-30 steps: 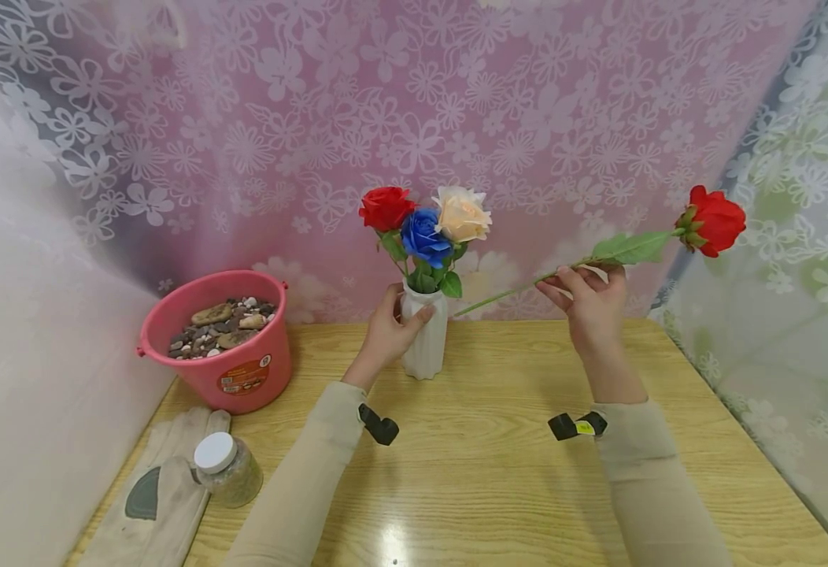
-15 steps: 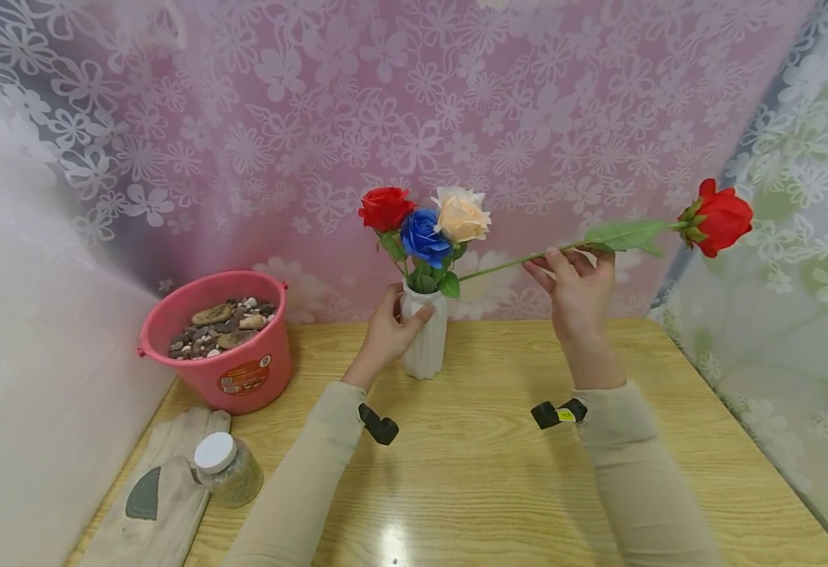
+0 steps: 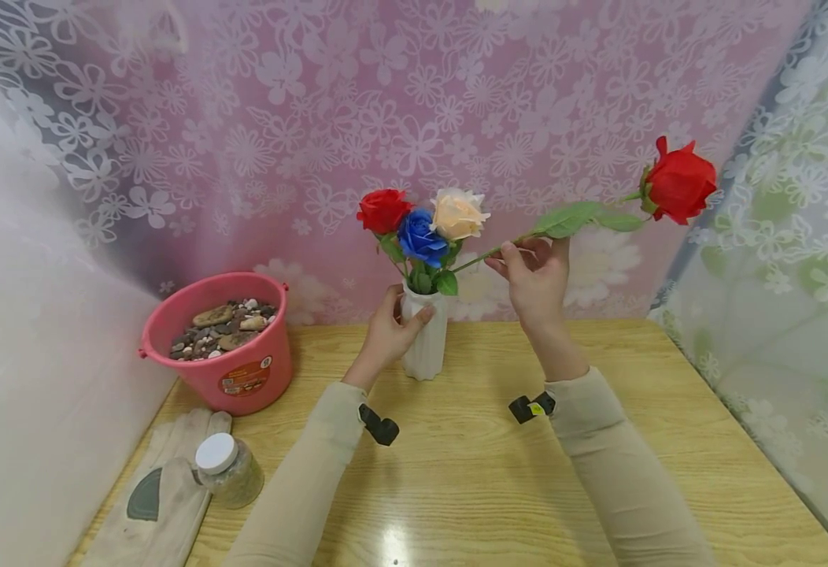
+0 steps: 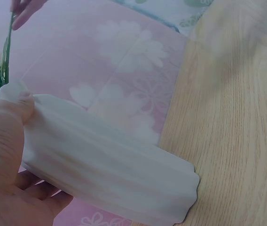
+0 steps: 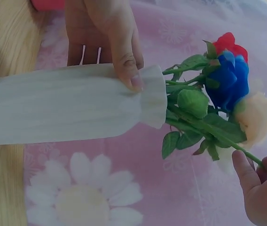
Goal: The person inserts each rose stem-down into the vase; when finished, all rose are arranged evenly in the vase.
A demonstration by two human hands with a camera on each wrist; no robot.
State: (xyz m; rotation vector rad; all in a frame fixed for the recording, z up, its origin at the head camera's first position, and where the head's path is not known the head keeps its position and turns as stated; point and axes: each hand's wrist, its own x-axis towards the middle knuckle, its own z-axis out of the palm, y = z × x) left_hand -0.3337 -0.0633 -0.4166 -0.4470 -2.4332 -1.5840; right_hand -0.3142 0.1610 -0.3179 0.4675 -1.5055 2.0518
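Note:
A white ribbed vase (image 3: pixel 425 340) stands upright at the back of the table, holding a red rose (image 3: pixel 383 210), a blue rose (image 3: pixel 422 238) and a cream rose (image 3: pixel 460 213). My left hand (image 3: pixel 389 334) grips the vase near its neck, thumb across the front. Between thumb and fingers, my right hand (image 3: pixel 540 287) pinches the stem of another red rose (image 3: pixel 681 182), which slants with its bloom up to the right. In the right wrist view, that rose's stem (image 5: pixel 239 147) runs in among the leaves at the vase mouth; its lower end is hidden there.
A pink bucket (image 3: pixel 219 386) full of stones (image 3: pixel 226 324) stands at the back left. In front of it lie beige gloves (image 3: pixel 173 492) and a white-lidded jar (image 3: pixel 230 472). A pink floral curtain (image 3: pixel 301 118) hangs directly behind the vase.
My right hand has moved left towards the vase, bringing its red rose along. The bloom has risen and the stem's end now lies among the leaves. My left hand stays on the vase.

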